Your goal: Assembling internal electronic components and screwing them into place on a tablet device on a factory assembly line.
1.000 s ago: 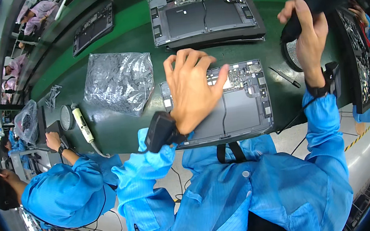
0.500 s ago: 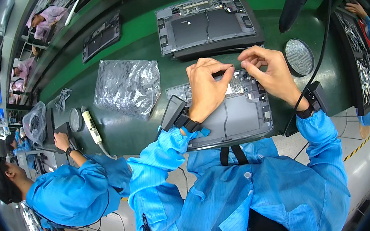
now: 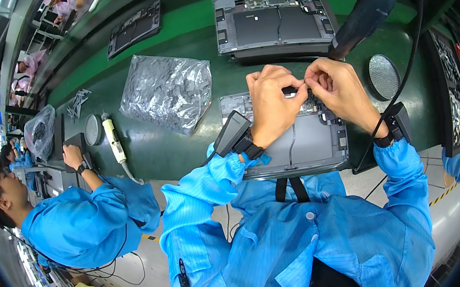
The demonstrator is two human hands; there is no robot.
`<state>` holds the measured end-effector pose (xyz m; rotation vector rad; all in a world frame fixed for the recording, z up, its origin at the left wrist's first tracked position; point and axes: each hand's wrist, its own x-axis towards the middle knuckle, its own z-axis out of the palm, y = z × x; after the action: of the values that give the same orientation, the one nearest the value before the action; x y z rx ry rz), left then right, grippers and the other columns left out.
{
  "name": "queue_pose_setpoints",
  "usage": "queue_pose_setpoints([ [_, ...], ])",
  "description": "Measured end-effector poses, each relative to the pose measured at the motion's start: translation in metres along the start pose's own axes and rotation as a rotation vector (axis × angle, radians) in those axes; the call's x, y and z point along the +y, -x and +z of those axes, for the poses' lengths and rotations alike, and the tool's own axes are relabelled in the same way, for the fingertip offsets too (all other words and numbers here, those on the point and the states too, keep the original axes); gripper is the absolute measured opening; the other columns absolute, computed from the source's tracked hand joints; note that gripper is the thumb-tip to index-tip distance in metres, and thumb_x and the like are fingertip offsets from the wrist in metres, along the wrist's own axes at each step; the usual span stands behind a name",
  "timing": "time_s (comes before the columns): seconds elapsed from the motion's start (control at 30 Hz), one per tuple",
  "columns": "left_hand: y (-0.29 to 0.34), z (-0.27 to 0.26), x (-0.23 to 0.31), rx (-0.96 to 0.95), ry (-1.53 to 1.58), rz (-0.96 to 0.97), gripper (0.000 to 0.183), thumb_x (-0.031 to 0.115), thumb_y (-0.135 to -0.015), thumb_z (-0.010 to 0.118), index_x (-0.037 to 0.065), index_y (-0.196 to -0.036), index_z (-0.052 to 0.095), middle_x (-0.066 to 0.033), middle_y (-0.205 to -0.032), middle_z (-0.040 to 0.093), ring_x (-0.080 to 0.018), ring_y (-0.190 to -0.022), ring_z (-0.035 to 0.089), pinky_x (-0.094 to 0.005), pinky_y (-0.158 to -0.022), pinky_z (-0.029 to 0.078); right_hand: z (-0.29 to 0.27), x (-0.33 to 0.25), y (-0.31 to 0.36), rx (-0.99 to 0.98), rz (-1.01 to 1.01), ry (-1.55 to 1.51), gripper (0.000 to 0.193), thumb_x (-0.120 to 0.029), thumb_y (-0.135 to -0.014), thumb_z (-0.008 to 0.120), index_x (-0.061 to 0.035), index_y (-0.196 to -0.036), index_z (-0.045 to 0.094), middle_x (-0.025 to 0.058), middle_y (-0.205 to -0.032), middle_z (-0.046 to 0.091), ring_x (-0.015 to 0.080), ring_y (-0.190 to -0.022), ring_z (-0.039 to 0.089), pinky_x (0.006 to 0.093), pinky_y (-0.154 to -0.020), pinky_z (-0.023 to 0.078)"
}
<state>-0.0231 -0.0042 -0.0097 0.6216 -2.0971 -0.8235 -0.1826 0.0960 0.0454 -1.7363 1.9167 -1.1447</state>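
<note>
An opened laptop base (image 3: pixel 315 144), grey with flat battery panels and a circuit board along its far side, lies right in front of me. Over that board my left hand (image 3: pixel 276 99) is closed in a pinch, and a small black piece (image 3: pixel 290 90) shows between its thumb and fingers. My right hand (image 3: pixel 338 87) is pinched too, its fingertips meeting those of the left. Whatever lies between the right fingertips is too small to make out. Both hands partly cover the circuit board.
Beyond sits another opened laptop base (image 3: pixel 273 22) on a dark block. To the left lie a clear plastic bag of parts (image 3: pixel 166 91), an electric screwdriver (image 3: pixel 113 141) and a round dish (image 3: pixel 92 129). Another dish (image 3: pixel 384 76), a cable (image 3: pixel 414 54) and a black device (image 3: pixel 365 12) are right. A co-worker (image 3: pixel 81 228) sits left.
My right fingertips have closed the gap and now meet the left ones. The view has shifted, so the bench things appear slightly farther right.
</note>
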Motion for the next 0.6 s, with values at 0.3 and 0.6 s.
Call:
queue_pose_setpoints([
  [0.3, 0.0007, -0.0004, 0.0009, 0.002, 0.003, 0.038, 0.008, 0.011, -0.078, 0.087, 0.009, -0.08, 0.08, -0.0013, -0.082, 0.073, -0.022, -0.103, 0.07, -0.0429, -0.095, 0.037, -0.0093, 0.0004, -0.0045, -0.103, -0.105, 0.036, 0.012, 0.0, -0.088, 0.072, 0.0032, -0.095, 0.063, 0.0139, -0.086, 0.063, 0.0266, -0.075, 0.064, 0.0397, -0.066, 0.05],
  [0.6, 0.0036, -0.001, 0.0004, -0.007, -0.057, 0.083, 0.008, 0.014, -0.079, 0.087, 0.012, -0.085, 0.082, 0.0, -0.089, 0.074, -0.0224, -0.113, 0.066, -0.0445, -0.096, 0.037, -0.0093, 0.0042, -0.0041, -0.131, -0.175, 0.066, 0.016, 0.002, -0.084, 0.072, 0.0022, -0.095, 0.061, 0.0134, -0.087, 0.061, 0.0287, -0.074, 0.062, 0.0412, -0.067, 0.05],
])
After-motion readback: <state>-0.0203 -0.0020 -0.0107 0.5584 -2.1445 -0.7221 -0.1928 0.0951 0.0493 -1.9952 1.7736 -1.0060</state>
